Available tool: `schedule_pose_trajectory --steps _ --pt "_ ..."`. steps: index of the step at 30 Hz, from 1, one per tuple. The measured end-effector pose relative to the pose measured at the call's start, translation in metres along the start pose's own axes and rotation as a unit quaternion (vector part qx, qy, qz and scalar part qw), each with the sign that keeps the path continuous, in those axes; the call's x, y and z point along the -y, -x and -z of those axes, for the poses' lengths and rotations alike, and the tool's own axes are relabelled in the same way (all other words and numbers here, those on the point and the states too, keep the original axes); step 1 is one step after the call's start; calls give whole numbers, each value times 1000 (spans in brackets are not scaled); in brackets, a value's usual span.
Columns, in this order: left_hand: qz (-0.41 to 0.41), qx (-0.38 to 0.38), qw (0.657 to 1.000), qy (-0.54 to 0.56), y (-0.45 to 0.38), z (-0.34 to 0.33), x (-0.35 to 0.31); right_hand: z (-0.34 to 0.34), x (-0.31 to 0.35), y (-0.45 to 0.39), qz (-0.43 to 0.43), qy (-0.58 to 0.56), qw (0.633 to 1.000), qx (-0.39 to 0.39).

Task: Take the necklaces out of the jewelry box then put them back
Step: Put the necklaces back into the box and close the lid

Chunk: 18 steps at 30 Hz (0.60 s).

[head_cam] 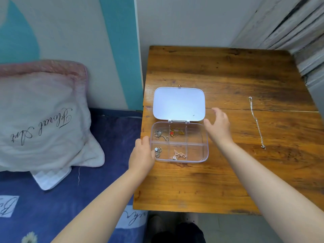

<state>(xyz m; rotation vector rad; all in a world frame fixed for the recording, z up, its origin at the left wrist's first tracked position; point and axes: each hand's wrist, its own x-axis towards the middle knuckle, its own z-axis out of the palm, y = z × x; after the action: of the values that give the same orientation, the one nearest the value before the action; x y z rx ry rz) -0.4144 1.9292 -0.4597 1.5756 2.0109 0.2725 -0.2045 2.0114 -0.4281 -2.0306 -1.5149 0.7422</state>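
Observation:
A clear plastic jewelry box (206, 151) with six compartments lies on the wooden table, its white lid (178, 103) folded back flat. Inside are a silver necklace (160, 135), a gold one with a red stone (175, 133), another silver one (157, 151) and a rose-gold one (177, 154); the two right compartments hold nothing. A silver chain necklace (256, 121) lies stretched out on the table to the right. My left hand (142, 155) grips the box's left edge. My right hand (218, 127) hovers over the box's upper right corner, fingers spread, holding nothing.
The wooden table (228, 172) stands against a white wall. A bed with a blue sheet (70, 190) and a white pillow (43, 120) lies directly left of the table. Stacked grey boards (289, 23) lean at the back right.

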Motion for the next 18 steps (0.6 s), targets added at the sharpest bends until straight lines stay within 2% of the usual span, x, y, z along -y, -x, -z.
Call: schedule_pose_trajectory --steps 1,3,5,8,12,16,18 --pt "19 23 999 39 0 0 1 0 0 -14 -73 -45 996 35" --pt "49 57 991 110 -2 -1 2 -6 0 -37 -205 -186 955 103" --pt "81 56 984 151 -2 -2 3 -14 0 -49 -246 -292 915 131" --pt "116 48 973 192 -2 -4 3 -16 3 -53 -187 -294 932 102" --pt "142 51 955 256 1 -3 4 0 -6 -35 -65 -289 949 110" --pt "256 77 883 386 5 4 3 10 -29 2 3 -184 972 145" --pt "282 90 865 405 8 6 5 12 -44 20 13 -105 981 162"
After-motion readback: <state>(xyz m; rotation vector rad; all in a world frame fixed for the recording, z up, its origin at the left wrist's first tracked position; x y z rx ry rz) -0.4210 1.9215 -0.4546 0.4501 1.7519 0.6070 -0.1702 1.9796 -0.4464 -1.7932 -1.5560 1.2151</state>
